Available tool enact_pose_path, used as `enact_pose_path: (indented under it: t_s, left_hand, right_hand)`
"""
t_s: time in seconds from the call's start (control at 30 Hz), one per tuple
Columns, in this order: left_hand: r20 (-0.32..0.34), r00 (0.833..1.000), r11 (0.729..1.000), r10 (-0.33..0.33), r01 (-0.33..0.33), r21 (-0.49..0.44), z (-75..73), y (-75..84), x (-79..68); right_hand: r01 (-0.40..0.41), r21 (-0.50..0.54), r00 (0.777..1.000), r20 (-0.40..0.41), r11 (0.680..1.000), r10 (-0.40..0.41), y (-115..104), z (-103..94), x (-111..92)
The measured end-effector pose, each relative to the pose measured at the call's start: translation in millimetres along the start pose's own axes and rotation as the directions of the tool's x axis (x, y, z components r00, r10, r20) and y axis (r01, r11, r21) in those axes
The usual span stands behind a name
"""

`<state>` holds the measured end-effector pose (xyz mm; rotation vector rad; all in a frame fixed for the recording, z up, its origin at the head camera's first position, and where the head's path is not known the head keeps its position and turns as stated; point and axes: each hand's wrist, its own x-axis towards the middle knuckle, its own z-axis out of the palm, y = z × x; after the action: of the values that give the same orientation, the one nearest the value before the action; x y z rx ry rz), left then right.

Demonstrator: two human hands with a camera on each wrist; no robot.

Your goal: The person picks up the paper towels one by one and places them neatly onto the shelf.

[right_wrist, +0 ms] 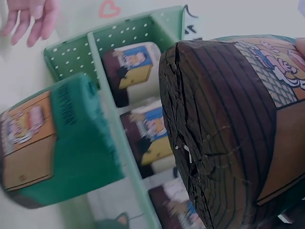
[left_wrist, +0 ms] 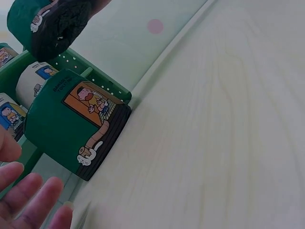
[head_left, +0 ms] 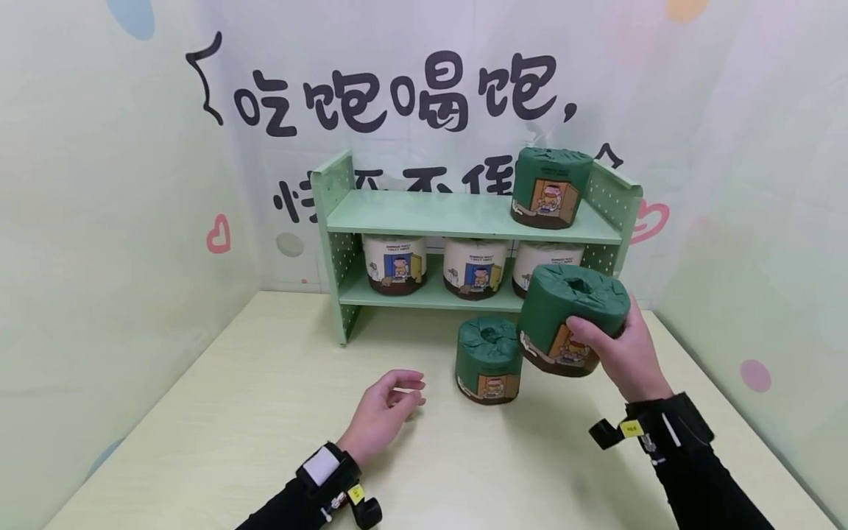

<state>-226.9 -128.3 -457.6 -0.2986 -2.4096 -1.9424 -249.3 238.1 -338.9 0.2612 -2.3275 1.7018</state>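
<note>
My right hand (head_left: 629,357) grips a green-wrapped toilet paper roll (head_left: 550,294) in the air, thumb across its front; its dark brown underside fills much of the right wrist view. Below and to its left, a second green toilet paper roll (head_left: 489,361) stands upright on the table. My left hand (head_left: 384,412) hovers left of that roll with relaxed fingers, apart from it and holding nothing. On the top shelf's right end stands a third green roll (head_left: 551,188). White-wrapped rolls (head_left: 395,265) line the lower shelf, the rightmost partly hidden behind the held roll.
A light green two-tier shelf (head_left: 424,213) with perforated side panels stands at the back of the pale wooden table (head_left: 218,419). Printed fabric walls (head_left: 132,221) enclose the back and both sides. Each wrist wears a strapped-on camera.
</note>
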Motion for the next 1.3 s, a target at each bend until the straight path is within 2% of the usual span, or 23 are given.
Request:
enact_pose_path:
  t_s: [0.3, 0.5, 0.67, 0.87, 1.1, 1.3]
  left_hand:
    - [0.003, 1.0, 1.0, -0.004, 0.004, -0.022, -0.4, -0.6, 0.0]
    - [-0.001, 1.0, 1.0, 0.0, 0.0, -0.023, -1.7, -2.4, -0.3]
    - [-0.002, 1.0, 1.0, 0.01, -0.01, -0.016, -1.4, -2.4, -0.5]
    - [0.003, 1.0, 1.0, 0.02, -0.02, -0.013, -0.9, -1.4, 0.1]
    - [0.002, 1.0, 1.0, 0.017, -0.017, -0.014, -0.6, -0.6, 0.5]
    - [0.005, 1.0, 1.0, 0.014, -0.014, -0.022, -0.5, 0.1, -0.5]
  right_hand:
    - [0.096, -0.034, 0.995, 0.037, 0.995, -0.094, -49.2, 13.1, 20.5]
    - [0.153, 0.013, 0.987, 0.049, 0.988, -0.154, -82.8, 27.0, 39.0]
    - [0.184, 0.01, 0.981, 0.054, 0.983, -0.184, -103.5, 37.0, 52.7]
    - [0.207, -0.031, 0.977, 0.053, 0.978, -0.205, -116.5, 48.6, 66.5]
    - [0.175, -0.113, 0.984, 0.042, 0.978, -0.171, -123.2, 61.6, 85.9]
    - [0.168, -0.121, 0.986, 0.032, 0.978, -0.165, -126.9, 72.8, 99.2]
